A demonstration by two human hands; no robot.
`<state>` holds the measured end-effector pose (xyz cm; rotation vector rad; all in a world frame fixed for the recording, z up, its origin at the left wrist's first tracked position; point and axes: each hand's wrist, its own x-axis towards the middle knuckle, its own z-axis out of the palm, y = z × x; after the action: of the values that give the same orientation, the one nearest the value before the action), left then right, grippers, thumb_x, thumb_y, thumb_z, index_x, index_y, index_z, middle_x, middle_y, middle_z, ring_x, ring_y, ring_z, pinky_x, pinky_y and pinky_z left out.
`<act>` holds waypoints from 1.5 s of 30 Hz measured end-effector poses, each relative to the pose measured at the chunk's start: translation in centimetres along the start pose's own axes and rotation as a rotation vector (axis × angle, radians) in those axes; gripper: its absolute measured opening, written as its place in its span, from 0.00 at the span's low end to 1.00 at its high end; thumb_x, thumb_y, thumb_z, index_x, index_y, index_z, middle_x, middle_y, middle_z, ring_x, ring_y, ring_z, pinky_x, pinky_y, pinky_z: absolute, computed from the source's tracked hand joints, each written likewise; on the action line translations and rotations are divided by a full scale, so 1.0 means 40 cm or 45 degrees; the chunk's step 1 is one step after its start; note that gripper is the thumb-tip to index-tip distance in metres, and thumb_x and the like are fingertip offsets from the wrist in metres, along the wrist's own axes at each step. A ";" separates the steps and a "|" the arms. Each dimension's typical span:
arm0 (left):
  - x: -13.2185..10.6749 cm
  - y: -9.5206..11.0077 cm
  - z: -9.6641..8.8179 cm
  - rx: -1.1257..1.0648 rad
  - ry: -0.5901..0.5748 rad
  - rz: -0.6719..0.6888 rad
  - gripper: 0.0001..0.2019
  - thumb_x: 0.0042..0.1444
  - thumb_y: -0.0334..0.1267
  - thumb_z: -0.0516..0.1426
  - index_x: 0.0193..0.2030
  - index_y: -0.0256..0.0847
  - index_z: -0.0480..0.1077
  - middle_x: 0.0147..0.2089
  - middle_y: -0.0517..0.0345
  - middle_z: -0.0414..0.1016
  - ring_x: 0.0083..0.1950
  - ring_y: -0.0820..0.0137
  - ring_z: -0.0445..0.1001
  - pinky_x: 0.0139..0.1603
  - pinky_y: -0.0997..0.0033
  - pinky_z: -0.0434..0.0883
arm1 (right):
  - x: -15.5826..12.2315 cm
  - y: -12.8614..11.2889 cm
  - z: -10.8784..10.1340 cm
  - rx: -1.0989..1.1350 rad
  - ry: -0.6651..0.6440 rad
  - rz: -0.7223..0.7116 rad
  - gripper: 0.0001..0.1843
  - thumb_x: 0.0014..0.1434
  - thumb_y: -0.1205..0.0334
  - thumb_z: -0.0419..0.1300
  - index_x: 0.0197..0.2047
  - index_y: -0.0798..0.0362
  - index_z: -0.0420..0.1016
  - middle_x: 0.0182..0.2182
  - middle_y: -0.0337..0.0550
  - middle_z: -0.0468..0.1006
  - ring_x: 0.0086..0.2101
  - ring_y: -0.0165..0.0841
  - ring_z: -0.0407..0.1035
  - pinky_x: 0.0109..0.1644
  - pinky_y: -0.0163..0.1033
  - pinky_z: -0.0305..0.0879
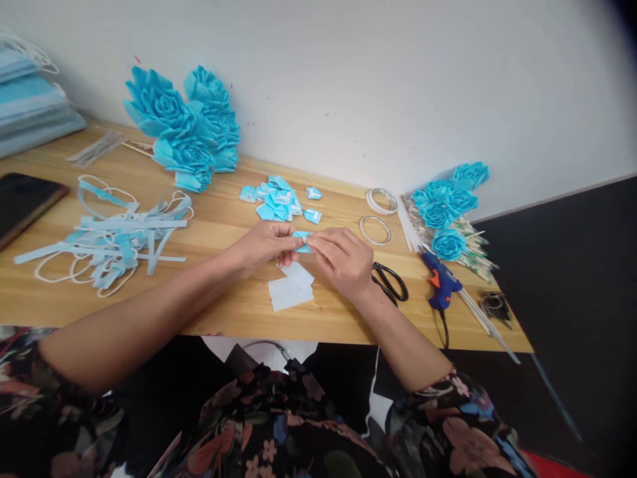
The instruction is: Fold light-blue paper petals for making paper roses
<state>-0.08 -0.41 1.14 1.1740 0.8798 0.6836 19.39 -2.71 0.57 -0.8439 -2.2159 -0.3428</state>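
Note:
My left hand [261, 244] and my right hand [342, 259] meet above the middle of the wooden table [239, 312]. Both pinch a small folded light-blue piece [301, 240] between their fingertips. Just beneath the hands lie white cut squares [291, 287]. A heap of folded blue pieces [279, 199] lies a short way beyond the hands.
Black scissors [391, 281] lie right of my right hand, then a blue glue gun [440, 281]. Two tape rings [377, 228] and blue flowers on sticks [448, 212] sit at the right. Cut strips and loops [112, 239], a phone [22, 199] and a big flower bunch [184, 129] fill the left.

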 end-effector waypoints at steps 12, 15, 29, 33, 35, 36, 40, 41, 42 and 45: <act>-0.001 0.002 0.003 -0.006 0.002 0.027 0.07 0.55 0.35 0.58 0.28 0.36 0.67 0.22 0.62 0.70 0.22 0.80 0.66 0.25 0.79 0.64 | 0.000 0.004 0.005 0.110 0.012 0.009 0.10 0.61 0.71 0.58 0.44 0.52 0.77 0.37 0.44 0.81 0.39 0.33 0.74 0.42 0.41 0.72; -0.001 0.003 0.003 -0.005 -0.005 0.036 0.07 0.55 0.35 0.59 0.28 0.36 0.67 0.22 0.62 0.70 0.22 0.80 0.66 0.25 0.80 0.64 | -0.001 0.005 0.004 0.122 -0.006 0.039 0.11 0.61 0.71 0.57 0.44 0.51 0.77 0.38 0.44 0.82 0.39 0.33 0.74 0.42 0.41 0.72; 0.002 0.001 -0.001 0.119 -0.015 0.015 0.07 0.53 0.36 0.60 0.27 0.37 0.68 0.20 0.63 0.70 0.21 0.80 0.66 0.24 0.80 0.64 | 0.014 -0.002 -0.002 0.136 0.068 0.253 0.09 0.64 0.68 0.55 0.39 0.51 0.76 0.32 0.41 0.80 0.35 0.32 0.74 0.41 0.41 0.70; 0.001 0.001 0.001 0.105 0.003 0.001 0.07 0.53 0.36 0.60 0.27 0.37 0.67 0.20 0.63 0.70 0.21 0.80 0.66 0.24 0.80 0.64 | 0.011 0.001 -0.005 0.121 0.082 0.192 0.09 0.63 0.69 0.55 0.41 0.50 0.76 0.33 0.41 0.80 0.36 0.33 0.73 0.40 0.41 0.70; 0.001 0.001 0.003 0.095 0.010 -0.011 0.07 0.53 0.35 0.59 0.27 0.37 0.67 0.20 0.63 0.70 0.21 0.80 0.66 0.24 0.80 0.64 | 0.010 0.002 -0.005 0.082 0.093 0.152 0.09 0.63 0.69 0.56 0.42 0.50 0.76 0.34 0.41 0.80 0.35 0.32 0.73 0.40 0.41 0.69; 0.001 0.001 0.003 0.091 0.011 -0.015 0.07 0.53 0.35 0.59 0.27 0.37 0.67 0.20 0.63 0.70 0.21 0.80 0.66 0.24 0.80 0.64 | 0.010 0.002 -0.005 0.059 0.098 0.129 0.09 0.63 0.69 0.55 0.42 0.50 0.76 0.34 0.42 0.80 0.35 0.32 0.73 0.39 0.40 0.69; -0.001 0.006 0.005 0.081 0.011 -0.025 0.07 0.53 0.34 0.59 0.26 0.37 0.66 0.20 0.63 0.70 0.21 0.80 0.66 0.24 0.80 0.63 | 0.007 0.004 0.000 0.006 0.110 0.063 0.09 0.62 0.70 0.56 0.43 0.51 0.76 0.34 0.42 0.81 0.36 0.33 0.74 0.39 0.40 0.70; -0.001 0.007 0.005 0.077 0.010 -0.025 0.08 0.53 0.34 0.59 0.26 0.37 0.66 0.20 0.63 0.70 0.20 0.80 0.66 0.24 0.80 0.63 | 0.005 0.004 0.002 0.010 0.105 0.064 0.09 0.62 0.70 0.57 0.43 0.51 0.76 0.35 0.42 0.81 0.36 0.33 0.74 0.39 0.40 0.70; -0.001 0.007 0.005 0.073 0.011 -0.024 0.08 0.53 0.34 0.60 0.27 0.37 0.66 0.21 0.63 0.70 0.20 0.81 0.65 0.24 0.80 0.64 | 0.002 0.005 0.004 0.017 0.097 0.068 0.10 0.62 0.71 0.57 0.43 0.50 0.76 0.35 0.42 0.81 0.37 0.32 0.74 0.40 0.40 0.70; 0.000 0.006 0.003 0.067 0.015 -0.020 0.08 0.53 0.35 0.60 0.27 0.37 0.67 0.21 0.63 0.70 0.20 0.81 0.65 0.24 0.80 0.64 | -0.003 0.007 0.008 0.029 0.062 0.077 0.10 0.62 0.70 0.57 0.43 0.50 0.76 0.35 0.42 0.81 0.37 0.32 0.74 0.41 0.40 0.69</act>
<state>0.01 -0.39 1.39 1.2096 0.9208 0.6586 19.44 -2.41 0.26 -0.8793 -2.1405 -0.3052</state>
